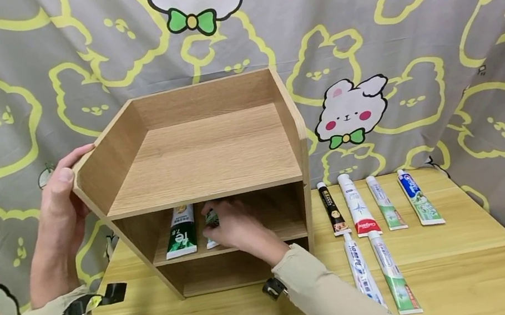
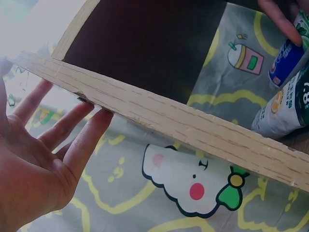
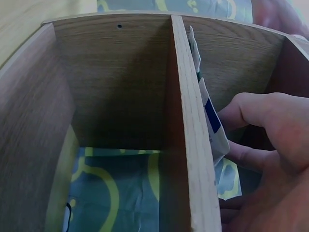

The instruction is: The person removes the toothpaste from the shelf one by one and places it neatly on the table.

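Note:
A wooden shelf unit stands on the table. At its upper left side panel my left hand rests its fingertips against the outer face; the left wrist view shows these fingers extended, not wrapped over the edge. My right hand reaches into the middle compartment and pinches a toothpaste tube, partly covered by the fingers. This tube is white with blue and green, lying on the compartment floor. Left of it lies a dark green and white toothpaste tube, crimped end toward the front.
Right of the unit, several toothpaste tubes lie on the table: a black one, a white and red one, a blue and green one. Two more, including a green and white one, lie nearer. A patterned curtain hangs behind.

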`<state>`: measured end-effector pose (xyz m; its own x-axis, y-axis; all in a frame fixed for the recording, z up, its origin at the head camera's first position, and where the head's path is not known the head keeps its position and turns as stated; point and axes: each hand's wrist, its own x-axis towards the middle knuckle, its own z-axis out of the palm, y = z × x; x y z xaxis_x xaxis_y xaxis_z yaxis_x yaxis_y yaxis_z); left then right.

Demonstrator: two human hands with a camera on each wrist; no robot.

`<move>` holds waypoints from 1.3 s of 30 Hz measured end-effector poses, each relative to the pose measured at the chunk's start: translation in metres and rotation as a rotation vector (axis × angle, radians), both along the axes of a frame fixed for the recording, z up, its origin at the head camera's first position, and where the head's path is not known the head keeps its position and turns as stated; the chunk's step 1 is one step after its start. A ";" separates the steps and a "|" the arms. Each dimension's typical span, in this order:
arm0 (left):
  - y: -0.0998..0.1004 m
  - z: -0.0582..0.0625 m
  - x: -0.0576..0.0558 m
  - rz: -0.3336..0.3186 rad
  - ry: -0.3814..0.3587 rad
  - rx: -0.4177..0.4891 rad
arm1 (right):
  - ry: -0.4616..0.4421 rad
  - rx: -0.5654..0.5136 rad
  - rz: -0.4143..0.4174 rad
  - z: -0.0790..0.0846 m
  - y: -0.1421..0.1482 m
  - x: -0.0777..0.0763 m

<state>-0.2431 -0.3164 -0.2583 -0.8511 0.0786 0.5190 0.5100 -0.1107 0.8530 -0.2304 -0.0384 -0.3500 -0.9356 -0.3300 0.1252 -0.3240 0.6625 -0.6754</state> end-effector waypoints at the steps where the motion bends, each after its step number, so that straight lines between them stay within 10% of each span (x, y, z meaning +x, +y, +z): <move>1: 0.001 0.000 0.000 0.004 -0.003 0.005 | -0.008 -0.008 0.008 0.001 0.001 -0.001; 17: 0.003 0.000 0.001 0.026 -0.004 0.014 | 0.036 -0.083 0.030 0.007 0.014 -0.003; 39: 0.002 0.001 0.003 0.032 0.002 0.003 | -0.334 -0.574 0.132 -0.008 0.038 0.005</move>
<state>-0.2406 -0.3147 -0.2576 -0.8524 0.0501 0.5205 0.5146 -0.0967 0.8520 -0.2256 -0.0008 -0.3582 -0.9108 -0.4120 0.0259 -0.0906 0.1383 -0.9862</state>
